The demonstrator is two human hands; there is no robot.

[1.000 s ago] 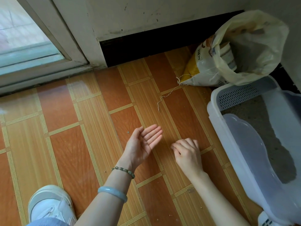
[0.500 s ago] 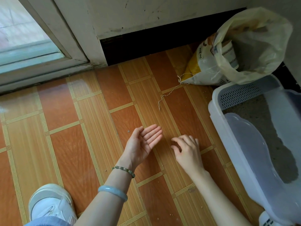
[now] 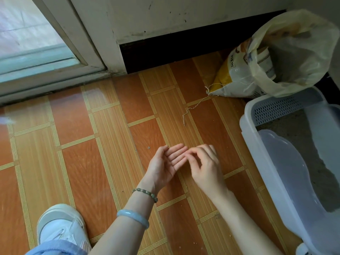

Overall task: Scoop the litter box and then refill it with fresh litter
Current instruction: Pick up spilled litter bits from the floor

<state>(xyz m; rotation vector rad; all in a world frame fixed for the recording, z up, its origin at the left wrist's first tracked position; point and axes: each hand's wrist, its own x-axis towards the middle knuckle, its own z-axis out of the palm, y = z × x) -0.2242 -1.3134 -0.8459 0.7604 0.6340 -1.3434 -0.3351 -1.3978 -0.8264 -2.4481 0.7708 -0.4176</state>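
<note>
Two bare hands meet low over the tiled floor (image 3: 88,162) in the head view. The left hand (image 3: 165,163) lies palm up, fingers straight and pressed together like a small tray. The right hand (image 3: 207,169) curls over its fingertips with thumb and forefinger pinched; on what, I cannot tell. She seems to be gathering stray grains, so she should keep that palm level and cupped, then tip it out. The litter box (image 3: 285,109) sits just right, with the litter bag (image 3: 237,80) beyond.

I see an orange tiled floor (image 3: 77,162), a white sneaker (image 3: 60,225) lower left, a glass door (image 3: 31,43) upper left.
</note>
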